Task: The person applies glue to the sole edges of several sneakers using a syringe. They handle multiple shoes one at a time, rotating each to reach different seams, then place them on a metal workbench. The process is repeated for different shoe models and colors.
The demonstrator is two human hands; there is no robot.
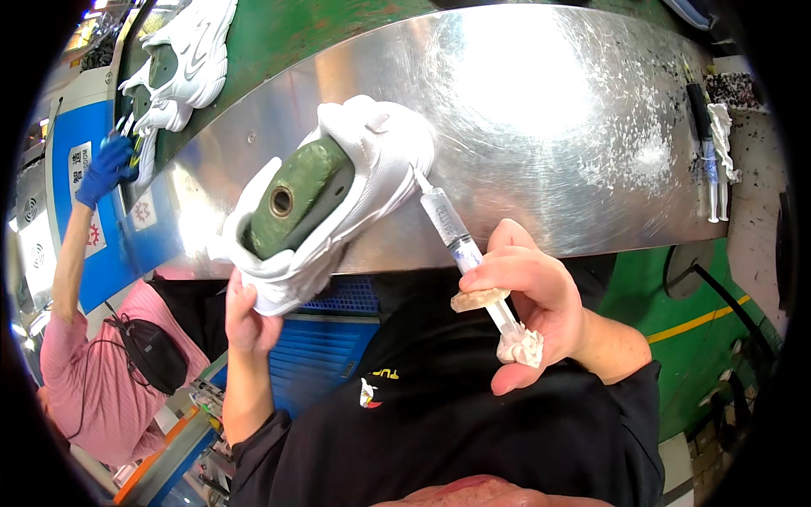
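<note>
Co-worker's blue-gloved hand [106, 167]: far left of the lasted shoe, touching further white shoes [182, 59], two as far as can be told. Left hand [245, 317]: closed round the heel end of one white shoe on a green last [325, 203], which rests on the steel counter [541, 110]. Right hand [532, 296]: pinching one syringe [452, 232], nozzle touching the shoe's toe side. Judgement: steady the shoe firmly, keep the nozzle on the seam, press slowly. Spare syringes [710, 160]: far right, about two.
</note>
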